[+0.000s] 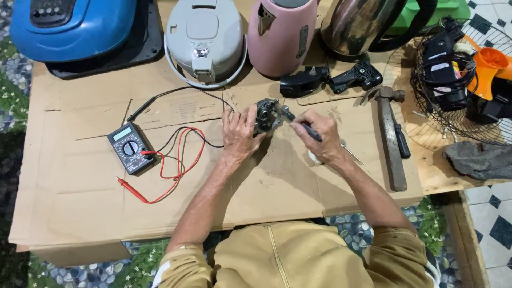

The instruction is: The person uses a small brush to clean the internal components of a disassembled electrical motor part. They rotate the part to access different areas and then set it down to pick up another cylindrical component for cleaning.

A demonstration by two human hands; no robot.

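While left hand (240, 133) steadies motor (265, 114), screwdriver (304, 127) touches it

Flattened cardboard (80, 213) covers the worktop; on it lie a multimeter (129, 148), hammer (391, 133) and pink kettle (280, 34).

Work surface: flattened cardboard sheet (80, 176), matt brown paperboard, creased and scuffed.

Small motor part (265, 114) in left hand (240, 133): dull grey metal, rough cast look.

Tool (304, 127) in right hand (320, 140): dark matt handle, bright metal tip.

Multimeter (129, 148): black matt plastic; leads in glossy red and black insulation.

Along the far edge: grey cooker lid (204, 40), smooth plastic; pink kettle (280, 34), satin plastic; steel kettle (360, 24), polished, mirror-like.

Hammer (392, 136) near the right edge: rusty, pitted metal head and worn handle.

Grey cloth (477, 159): rough, crumpled.
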